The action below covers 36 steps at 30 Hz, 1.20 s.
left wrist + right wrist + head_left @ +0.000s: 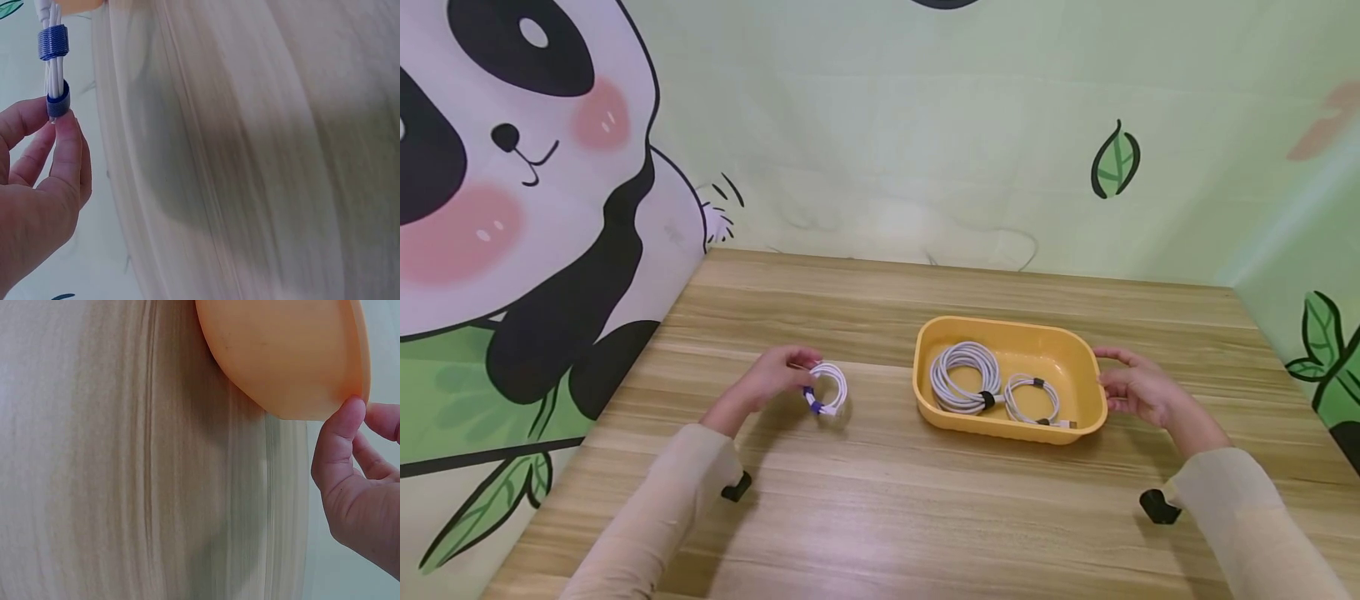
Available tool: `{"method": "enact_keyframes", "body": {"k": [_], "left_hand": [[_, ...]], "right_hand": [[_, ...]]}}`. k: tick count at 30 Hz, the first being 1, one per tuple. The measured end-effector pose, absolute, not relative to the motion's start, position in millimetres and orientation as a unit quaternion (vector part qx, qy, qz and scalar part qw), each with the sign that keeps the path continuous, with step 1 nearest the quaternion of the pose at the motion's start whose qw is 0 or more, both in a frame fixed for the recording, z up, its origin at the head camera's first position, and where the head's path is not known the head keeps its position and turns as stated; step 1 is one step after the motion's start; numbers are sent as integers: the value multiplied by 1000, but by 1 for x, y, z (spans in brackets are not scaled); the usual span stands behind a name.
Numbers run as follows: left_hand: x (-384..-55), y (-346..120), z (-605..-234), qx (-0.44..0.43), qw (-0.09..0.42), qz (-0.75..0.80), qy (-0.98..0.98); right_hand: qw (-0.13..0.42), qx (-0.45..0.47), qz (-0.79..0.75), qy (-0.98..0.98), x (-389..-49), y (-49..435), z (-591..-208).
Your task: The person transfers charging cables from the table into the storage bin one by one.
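Observation:
In the head view, my left hand (778, 377) pinches a small coil of white cable (841, 385) bound with two blue straps. The left wrist view shows my thumb and fingertips at the lower blue strap (59, 105), with the coil standing up from them. A yellow plastic bin (1007, 429) is to the right of that coil. My right hand (1138, 387) holds the bin's right end, thumb against the outer wall and fingers at the rim. Inside the bin lie a larger grey-white cable coil (942, 385) and a smaller white one (1055, 398), both with black straps.
The wooden table (880, 517) runs back to a pale green wall (880, 150) printed with a panda (550, 225) and leaves. Black pieces at the sleeves (736, 486) show beside both wrists, close over the table.

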<state>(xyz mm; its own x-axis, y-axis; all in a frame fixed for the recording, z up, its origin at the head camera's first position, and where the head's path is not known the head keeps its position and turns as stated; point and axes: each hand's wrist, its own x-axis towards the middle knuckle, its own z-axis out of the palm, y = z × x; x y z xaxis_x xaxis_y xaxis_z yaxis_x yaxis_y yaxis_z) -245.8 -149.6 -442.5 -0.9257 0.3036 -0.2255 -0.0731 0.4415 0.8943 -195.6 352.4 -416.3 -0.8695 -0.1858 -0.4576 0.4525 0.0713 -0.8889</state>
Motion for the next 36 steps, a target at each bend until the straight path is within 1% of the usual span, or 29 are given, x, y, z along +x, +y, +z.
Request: {"method": "enact_keyframes", "body": {"k": [12, 36], "left_hand": [[-246, -137, -436, 72, 197, 545, 812], [-249, -105, -416, 83, 196, 540, 814]], "right_hand": [[236, 100, -673, 694, -195, 353, -416], [236, 102, -675, 692, -195, 352, -416]]}}
